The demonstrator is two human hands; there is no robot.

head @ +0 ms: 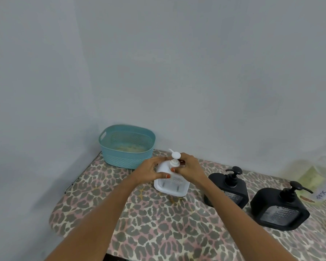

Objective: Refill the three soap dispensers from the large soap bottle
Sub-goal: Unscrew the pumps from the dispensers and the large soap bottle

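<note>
- Table [158, 232] with leopard print carries the white dispenser [172, 187] at frame centre.
- Left hand [151, 171] grips its body, fingers curled around it.
- Right hand [191, 166] pinches the pump [175, 159] with curled fingers.
- First black dispenser [228, 187] and second black dispenser [280, 206] stand at right, large soap bottle [316, 178] at the right edge.

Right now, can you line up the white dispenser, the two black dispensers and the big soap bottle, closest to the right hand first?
1. White dispenser, gripped by the right hand, centre.
2. Middle black dispenser, just right of it.
3. Right black dispenser, further right.
4. Big soap bottle, far right edge.
</note>
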